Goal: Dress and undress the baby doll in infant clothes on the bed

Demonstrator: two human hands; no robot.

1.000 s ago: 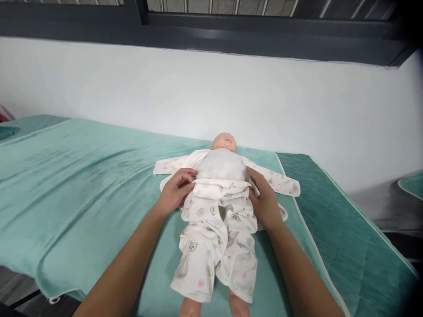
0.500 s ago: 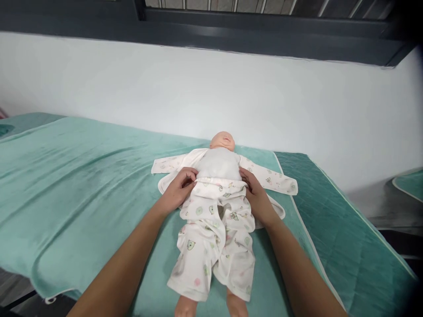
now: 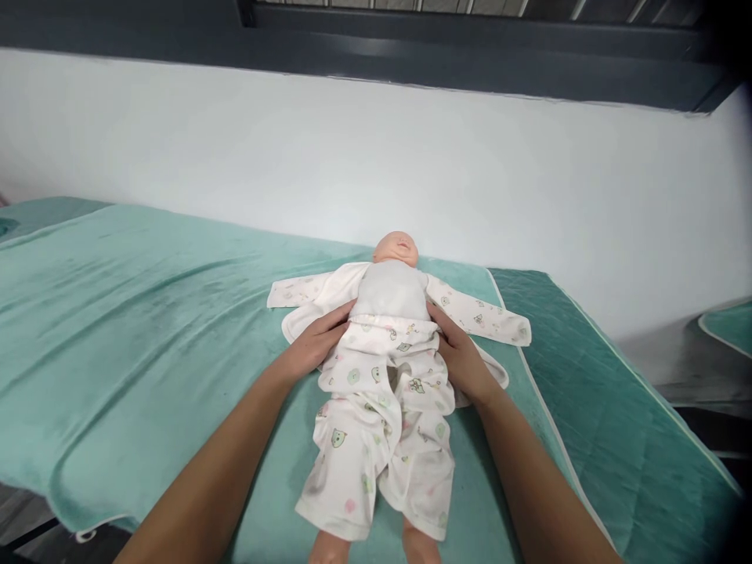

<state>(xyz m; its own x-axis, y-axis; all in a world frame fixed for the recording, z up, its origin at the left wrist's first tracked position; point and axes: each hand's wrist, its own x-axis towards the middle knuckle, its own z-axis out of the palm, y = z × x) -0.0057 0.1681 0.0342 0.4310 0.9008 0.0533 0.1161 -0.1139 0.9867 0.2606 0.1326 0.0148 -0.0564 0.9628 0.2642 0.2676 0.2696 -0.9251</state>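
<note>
A baby doll (image 3: pixel 392 291) lies on its back, its head toward the wall and its feet toward me. It wears white printed pants (image 3: pixel 376 376) pulled up to the waist. A white printed shirt (image 3: pixel 479 317) is spread open, sleeves out to both sides, baring the pale cloth torso. My left hand (image 3: pixel 320 338) lies against the left side of the waistband with its fingers stretched out. On the other side, my right hand (image 3: pixel 461 352) rests along the waistband, fingers extended toward the torso. Both thumbs are partly hidden.
A light green sheet (image 3: pixel 146 337) covers the bed under the doll. To the right lies a darker green quilted cover (image 3: pixel 593 376). Behind stands a white wall (image 3: pixel 376 157) below a dark window frame (image 3: pixel 411 59).
My left hand's fingers, curled at the waistband before, are now straightened along the doll's side. My right hand stays in nearly the same place. The camera view has shifted slightly.
</note>
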